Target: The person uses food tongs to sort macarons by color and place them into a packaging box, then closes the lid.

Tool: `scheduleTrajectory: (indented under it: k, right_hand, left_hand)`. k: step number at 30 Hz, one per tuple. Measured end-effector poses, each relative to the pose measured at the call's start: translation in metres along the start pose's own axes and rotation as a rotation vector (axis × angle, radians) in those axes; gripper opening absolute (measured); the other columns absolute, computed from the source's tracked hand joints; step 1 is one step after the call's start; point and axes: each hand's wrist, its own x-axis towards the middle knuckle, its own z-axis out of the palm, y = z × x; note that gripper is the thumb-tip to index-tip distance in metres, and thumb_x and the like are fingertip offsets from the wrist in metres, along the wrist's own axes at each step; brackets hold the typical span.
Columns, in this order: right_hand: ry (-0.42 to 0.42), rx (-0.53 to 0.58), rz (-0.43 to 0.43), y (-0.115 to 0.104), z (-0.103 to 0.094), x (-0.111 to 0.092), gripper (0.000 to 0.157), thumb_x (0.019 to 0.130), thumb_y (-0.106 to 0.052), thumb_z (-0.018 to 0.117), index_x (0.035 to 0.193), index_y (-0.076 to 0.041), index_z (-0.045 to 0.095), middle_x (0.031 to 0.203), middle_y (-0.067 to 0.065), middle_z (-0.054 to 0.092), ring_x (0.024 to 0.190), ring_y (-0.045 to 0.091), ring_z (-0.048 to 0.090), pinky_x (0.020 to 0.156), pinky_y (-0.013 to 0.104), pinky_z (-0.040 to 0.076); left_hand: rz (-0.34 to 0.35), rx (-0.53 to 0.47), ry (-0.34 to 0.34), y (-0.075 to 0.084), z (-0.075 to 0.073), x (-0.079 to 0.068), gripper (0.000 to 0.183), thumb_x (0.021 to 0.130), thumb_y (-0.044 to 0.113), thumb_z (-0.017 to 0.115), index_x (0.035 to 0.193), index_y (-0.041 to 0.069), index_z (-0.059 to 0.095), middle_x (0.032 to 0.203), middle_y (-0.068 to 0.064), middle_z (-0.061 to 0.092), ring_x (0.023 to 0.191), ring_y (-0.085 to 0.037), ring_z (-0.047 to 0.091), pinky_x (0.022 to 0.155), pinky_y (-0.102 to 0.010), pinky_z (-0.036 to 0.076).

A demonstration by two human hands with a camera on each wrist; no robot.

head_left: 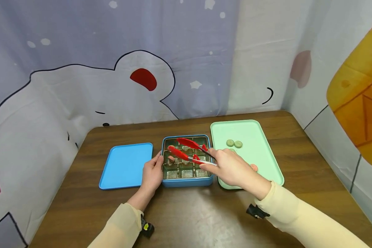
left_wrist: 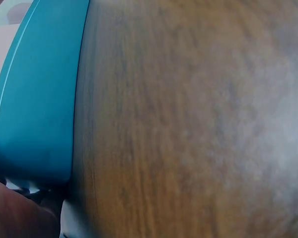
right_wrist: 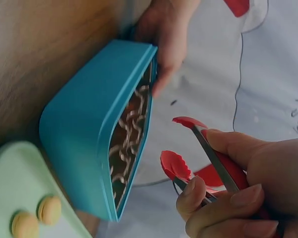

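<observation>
A blue box (head_left: 187,183) with a gold divided insert (head_left: 186,170) stands mid-table. My left hand (head_left: 153,172) holds it at its left side, with a digit along the rim in the right wrist view. My right hand (head_left: 234,167) grips a pair of red-tipped metal tongs (head_left: 190,159) above the box. The tong tips (right_wrist: 174,163) are spread apart with nothing between them. A small pink macaron (head_left: 171,158) shows in a left compartment, near one tip. Green macarons (head_left: 238,144) and a pink macaron (head_left: 254,167) lie on the tray, partly hidden by the right hand.
The light green tray (head_left: 245,129) lies close to the box's right side, under my right forearm. To the left is a flat blue lid (head_left: 127,165). A printed curtain (head_left: 198,69) hangs behind the brown wooden table (head_left: 192,217).
</observation>
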Motion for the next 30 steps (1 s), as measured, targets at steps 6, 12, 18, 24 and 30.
scheduleTrajectory:
  k: [6, 12, 18, 24, 30]
  right_hand:
    - [0.055, 0.014, 0.017, 0.012, -0.016, -0.009, 0.03, 0.098, -0.039, 0.077, 0.091, -0.014, 0.063, 0.061, -0.004, 0.053, 0.058, 0.015, 0.047, 0.054, 0.034, 0.041]
    - [0.092, 0.031, 0.06, 0.029, -0.037, -0.024, 0.032, 0.1, -0.04, 0.075, 0.087, -0.016, 0.058, 0.06, -0.005, 0.047, 0.053, 0.013, 0.04, 0.052, 0.032, 0.036]
    - [0.095, 0.026, 0.137, 0.047, -0.053, -0.046, 0.037, 0.102, -0.049, 0.07, 0.086, -0.018, 0.056, 0.058, -0.012, 0.058, 0.052, 0.012, 0.042, 0.053, 0.033, 0.037]
    - [0.11, -0.005, 0.162, 0.062, -0.06, -0.065, 0.034, 0.102, -0.052, 0.068, 0.092, -0.021, 0.064, 0.064, -0.018, 0.06, 0.054, 0.012, 0.035, 0.051, 0.031, 0.033]
    - [0.135, -0.05, 0.194, 0.073, -0.064, -0.083, 0.039, 0.099, -0.056, 0.071, 0.093, -0.018, 0.061, 0.062, -0.005, 0.039, 0.055, 0.014, 0.04, 0.053, 0.032, 0.035]
  left_hand:
    - [-0.036, -0.007, -0.005, 0.0, -0.004, 0.001, 0.045, 0.115, 0.027, 0.049, 0.153, 0.005, 0.056, 0.151, -0.016, 0.057, 0.146, -0.033, 0.045, 0.118, -0.052, 0.037]
    - [-0.062, -0.03, -0.019, 0.0, -0.007, 0.002, 0.046, 0.115, 0.027, 0.047, 0.156, 0.006, 0.053, 0.152, -0.016, 0.056, 0.145, -0.033, 0.046, 0.115, -0.052, 0.041]
    - [-0.065, -0.047, -0.021, -0.001, -0.013, 0.001, 0.046, 0.116, 0.026, 0.047, 0.156, 0.006, 0.052, 0.151, -0.018, 0.057, 0.144, -0.034, 0.047, 0.114, -0.053, 0.042]
    - [-0.07, -0.021, -0.016, -0.003, -0.017, 0.001, 0.046, 0.116, 0.027, 0.047, 0.157, 0.005, 0.051, 0.153, -0.018, 0.055, 0.145, -0.035, 0.046, 0.115, -0.054, 0.041]
    - [-0.064, -0.007, -0.012, -0.004, -0.019, 0.001, 0.047, 0.116, 0.028, 0.047, 0.157, 0.006, 0.051, 0.152, -0.02, 0.056, 0.147, -0.036, 0.043, 0.118, -0.054, 0.037]
